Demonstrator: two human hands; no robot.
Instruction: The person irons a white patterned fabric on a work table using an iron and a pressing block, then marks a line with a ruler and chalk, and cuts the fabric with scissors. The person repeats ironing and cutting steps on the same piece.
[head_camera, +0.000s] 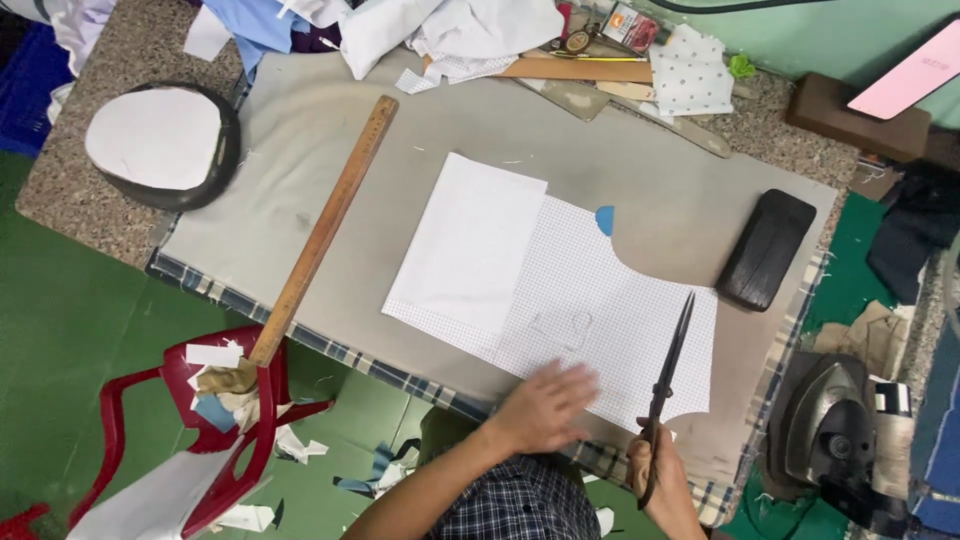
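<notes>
Right hand (662, 470) gripping black scissors (668, 375), left hand (545, 405) on checked fabric (610, 310).

The grey cloth-covered work table (300, 190) has open room in its left half, between the long wooden ruler (325, 228) lying aslant and the white paper pattern sheet (470, 245). The small-checked white fabric piece (600, 310) lies flat and blocks nothing. To the right, a black oblong block (766, 249) stands near the table's edge, with a bare strip between it and the fabric. The far edge is crowded by a heap of white and blue cloth pieces (430, 30) and wooden boards (575, 70). A dark metal iron (830, 425) sits beyond the right corner, and a red plastic chair (215, 440) stands close below the near edge at left.
</notes>
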